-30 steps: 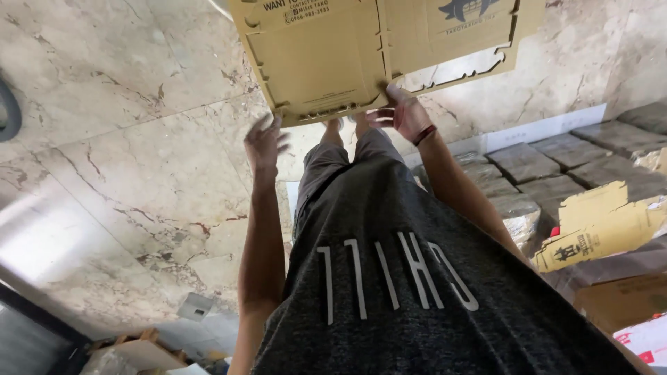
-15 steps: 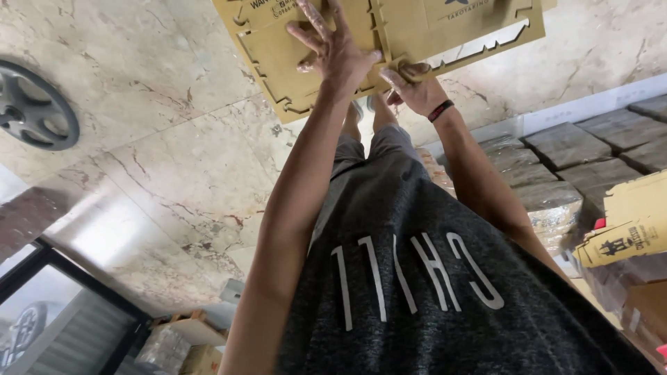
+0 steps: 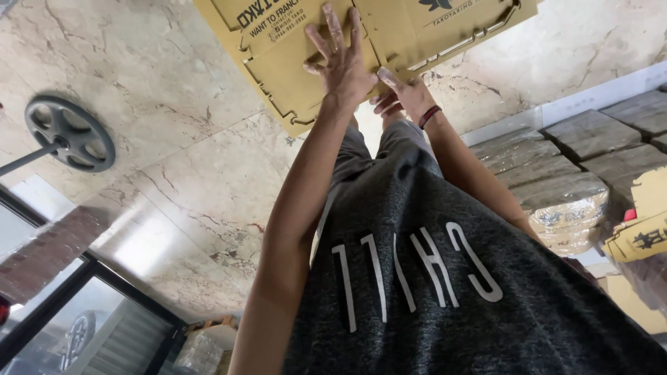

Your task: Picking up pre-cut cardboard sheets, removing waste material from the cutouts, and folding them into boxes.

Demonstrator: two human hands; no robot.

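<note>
A flat die-cut yellow-brown cardboard box blank [image 3: 278,62] lies on the marble floor in front of my feet. My left hand [image 3: 340,62] presses flat on its middle with the fingers spread wide. Just to its right, my right hand [image 3: 403,94], with a dark band on the wrist, grips the blank's near edge by a flap. Both arms reach out over my dark grey shirt and grey trousers, which hide my legs and part of the blank's near edge.
A black wheel on a metal rod [image 3: 69,135] lies on the floor at left. Plastic-wrapped bundles of flat cardboard [image 3: 563,194] are stacked at right, beside a folded yellow box [image 3: 643,239]. A dark-framed glass door [image 3: 76,319] is at lower left.
My left hand has moved from beside the blank's edge onto its surface and spread flat. My right hand has stayed at the near edge. The view has shifted, showing the wheel.
</note>
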